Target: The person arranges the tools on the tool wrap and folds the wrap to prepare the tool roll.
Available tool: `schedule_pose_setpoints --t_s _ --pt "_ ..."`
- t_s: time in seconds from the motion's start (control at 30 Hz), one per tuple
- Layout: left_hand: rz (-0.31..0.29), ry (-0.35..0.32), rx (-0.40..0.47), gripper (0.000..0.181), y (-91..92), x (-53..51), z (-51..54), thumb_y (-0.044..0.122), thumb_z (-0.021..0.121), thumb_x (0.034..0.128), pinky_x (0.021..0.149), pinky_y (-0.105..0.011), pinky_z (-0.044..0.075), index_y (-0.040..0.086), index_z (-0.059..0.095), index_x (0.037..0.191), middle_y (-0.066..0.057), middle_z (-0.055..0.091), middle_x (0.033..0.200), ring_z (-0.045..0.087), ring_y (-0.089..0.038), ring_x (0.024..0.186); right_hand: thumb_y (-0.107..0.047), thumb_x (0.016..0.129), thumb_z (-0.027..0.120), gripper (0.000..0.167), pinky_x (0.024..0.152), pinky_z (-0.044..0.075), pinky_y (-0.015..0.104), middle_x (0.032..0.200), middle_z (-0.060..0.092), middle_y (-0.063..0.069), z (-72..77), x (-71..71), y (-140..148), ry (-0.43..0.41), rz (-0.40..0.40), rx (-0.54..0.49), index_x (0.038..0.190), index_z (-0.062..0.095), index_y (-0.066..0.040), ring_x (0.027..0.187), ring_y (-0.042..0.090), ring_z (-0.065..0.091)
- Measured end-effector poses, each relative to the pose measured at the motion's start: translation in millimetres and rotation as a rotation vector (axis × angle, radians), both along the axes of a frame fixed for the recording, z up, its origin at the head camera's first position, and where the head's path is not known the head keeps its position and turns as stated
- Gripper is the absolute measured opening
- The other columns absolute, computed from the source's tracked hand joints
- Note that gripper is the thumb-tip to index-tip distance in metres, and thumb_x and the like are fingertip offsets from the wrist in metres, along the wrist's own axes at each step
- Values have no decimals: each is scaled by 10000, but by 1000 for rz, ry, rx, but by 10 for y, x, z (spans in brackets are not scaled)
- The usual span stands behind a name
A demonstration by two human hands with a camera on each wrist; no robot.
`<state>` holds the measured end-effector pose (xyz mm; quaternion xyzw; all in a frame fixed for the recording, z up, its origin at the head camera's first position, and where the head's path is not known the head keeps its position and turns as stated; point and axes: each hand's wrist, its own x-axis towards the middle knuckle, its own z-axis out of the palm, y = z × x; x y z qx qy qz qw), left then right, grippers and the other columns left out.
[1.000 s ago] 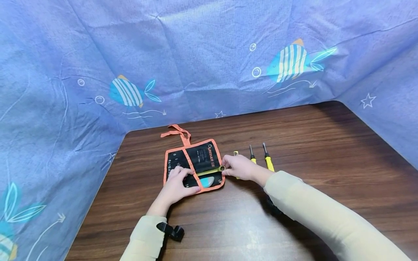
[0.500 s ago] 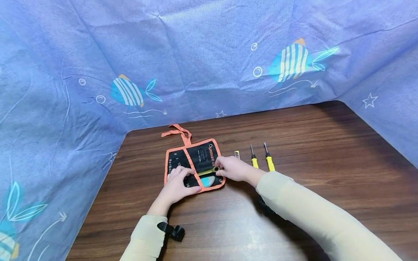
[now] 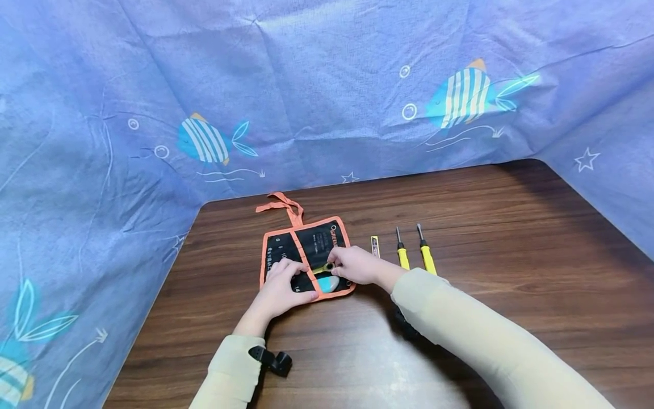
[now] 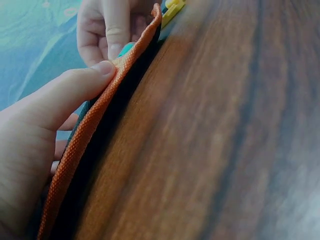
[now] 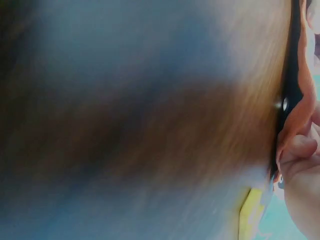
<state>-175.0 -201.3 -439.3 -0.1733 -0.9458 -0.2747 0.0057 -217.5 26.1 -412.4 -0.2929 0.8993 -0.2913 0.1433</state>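
Observation:
A black tool pouch [image 3: 318, 237] with orange edging lies unrolled on the table. My left hand [image 3: 278, 288] grips its near part, the thumb on the orange edging [image 4: 95, 120] and the other fingers over the pocket seam. With thumb and fingertips, my right hand [image 3: 357, 266] pinches a yellowish ring-ended wrench [image 3: 320, 269] near its ring. The wrench lies across the pouch, its far end out of sight at the seam near my left fingers. Just nearer than the wrench, a rounded teal and white object [image 3: 328, 284] sits on the pouch, partly hidden at the seam.
Two yellow-handled screwdrivers [image 3: 402, 257] lie right of the pouch, partly behind my right forearm. A narrow yellow-edged item [image 3: 375, 246] lies between them and the pouch. Orange tie straps [image 3: 286, 205] trail from the far edge. A blue fish-print cloth [image 3: 327, 113] surrounds the table [image 3: 490, 227].
My right hand has moved left with the wrench, and less of the wrench shows beside the seam. My left hand stays in place on the pouch.

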Motion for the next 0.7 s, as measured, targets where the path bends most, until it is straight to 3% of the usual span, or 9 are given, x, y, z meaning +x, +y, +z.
schedule_pose_setpoints --t_s 0.3,0.7 --pt "-11 19 -8 562 -5 -7 -6 582 741 688 902 -445 367 219 623 1100 59 511 1066 425 -194 1029 -162 891 646 200 790 464 330 872 639 -17 9 -13 -59 -21 -24 7 1060 599 -66 838 121 590" --pt "-10 -9 -10 557 -3 -4 3 554 759 682 907 -444 364 215 627 1105 53 518 1072 431 -190 1027 -167 895 638 220 773 464 326 853 629 -21 7 -16 -59 -58 -17 28 1083 611 -56 797 102 575"
